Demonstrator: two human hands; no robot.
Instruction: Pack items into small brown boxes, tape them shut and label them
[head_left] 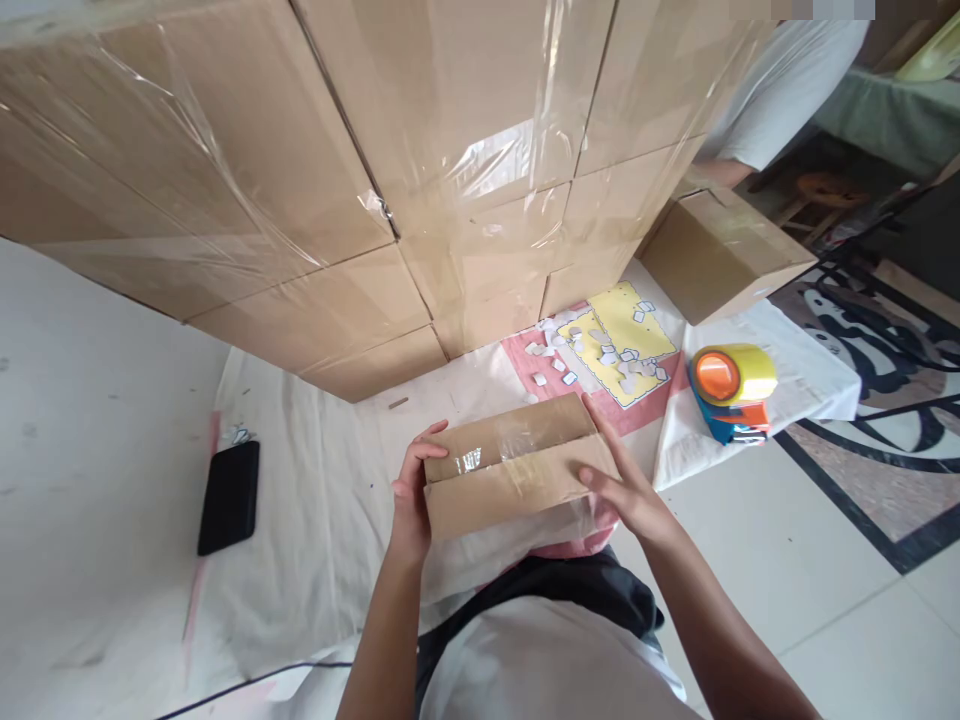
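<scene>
L hand (pixel 411 490) & R hand (pixel 636 497), head view, hold opp. ends of small taped box (pixel 517 462), btwn them, over white cloth (pixel 322 500); long axis approx. L–R, R end slightly farther out; neither hand nearer.

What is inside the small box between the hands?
The small box looks closed, with shiny tape across its top; anything inside is covered and can't be seen.

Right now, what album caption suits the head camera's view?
Left fingers and right fingers hold a small taped cardboard box before stacked cartons, a tape dispenser to the right.
</scene>
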